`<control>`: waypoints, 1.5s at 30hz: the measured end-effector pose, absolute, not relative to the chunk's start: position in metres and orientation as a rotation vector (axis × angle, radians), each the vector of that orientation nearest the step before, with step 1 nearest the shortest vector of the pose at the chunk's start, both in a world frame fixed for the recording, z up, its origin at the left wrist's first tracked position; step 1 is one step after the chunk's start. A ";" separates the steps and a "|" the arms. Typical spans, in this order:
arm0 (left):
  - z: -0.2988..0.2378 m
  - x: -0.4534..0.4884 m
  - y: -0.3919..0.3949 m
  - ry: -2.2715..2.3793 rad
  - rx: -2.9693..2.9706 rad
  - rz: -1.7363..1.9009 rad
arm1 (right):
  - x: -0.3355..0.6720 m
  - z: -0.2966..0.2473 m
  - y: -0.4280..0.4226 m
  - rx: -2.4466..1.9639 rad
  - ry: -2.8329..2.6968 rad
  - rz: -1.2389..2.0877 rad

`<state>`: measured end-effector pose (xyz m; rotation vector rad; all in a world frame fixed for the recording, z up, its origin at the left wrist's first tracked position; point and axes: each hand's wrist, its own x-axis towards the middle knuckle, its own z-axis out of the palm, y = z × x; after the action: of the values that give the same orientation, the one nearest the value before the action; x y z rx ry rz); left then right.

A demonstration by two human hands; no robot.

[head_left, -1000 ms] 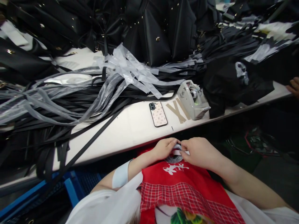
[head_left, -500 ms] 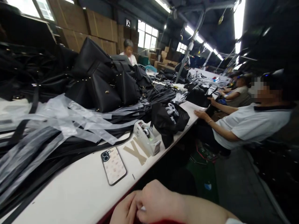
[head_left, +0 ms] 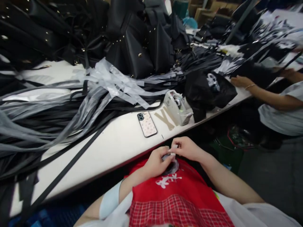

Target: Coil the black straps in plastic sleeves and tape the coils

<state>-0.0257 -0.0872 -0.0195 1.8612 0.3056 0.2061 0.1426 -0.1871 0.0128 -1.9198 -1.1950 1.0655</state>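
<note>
Grey ring-shaped roll (head_left: pixel 174 167) held in your left hand (head_left: pixel 155 162), your right hand (head_left: pixel 187 148) pinches a white strip (head_left: pixel 173 154) nearside of the pink-patterned phone (head_left: pixel 147 124), seemingly peeling, wanting steadiness.

no readable lettering, even on the apron (head_left: pixel 181 194)

We can't see all of the grey roll (head_left: pixel 174 168); the L hand (head_left: pixel 156 161) covers pt of it. The pale strip (head_left: pixel 173 154) at the fingertips of the R hand (head_left: pixel 186 148) is too sm. & blurred for us to make out. Co-worker (head_left: pixel 281 116) is cut off by R edge, black bags (head_left: pixel 137 47) by top, blue crate (head_left: pixel 59 216) by btm. We can't read the white print (head_left: pixel 168 180) on the red apron (head_left: pixel 196 189).
</note>
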 end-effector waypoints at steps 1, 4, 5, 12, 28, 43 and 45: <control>-0.020 -0.026 -0.088 0.308 1.872 0.219 | 0.142 0.004 -0.186 -1.864 -1.075 1.134; -0.023 -0.028 -0.091 0.290 1.872 0.245 | 0.140 -0.019 -0.185 -1.758 -0.747 1.245; -0.024 -0.029 -0.091 0.275 1.865 0.256 | 0.138 -0.025 -0.185 -1.729 -0.671 1.276; -0.022 -0.032 -0.093 0.252 1.844 0.333 | 0.118 -0.033 -0.188 -1.654 -0.620 1.256; -0.028 -0.020 -0.096 0.687 1.743 0.287 | 0.129 -0.013 -0.198 -1.612 -0.788 1.240; -0.024 -0.010 -0.075 0.456 1.406 -0.161 | 0.134 -0.005 -0.196 -1.842 -1.196 0.850; -0.025 -0.004 -0.065 0.398 1.168 -0.191 | 0.136 0.003 -0.196 -1.813 -1.437 0.683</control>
<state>-0.0045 -0.0652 -0.0250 1.1677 0.3980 -0.1915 0.1361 -0.1957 0.0031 -1.8128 -1.4368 0.6832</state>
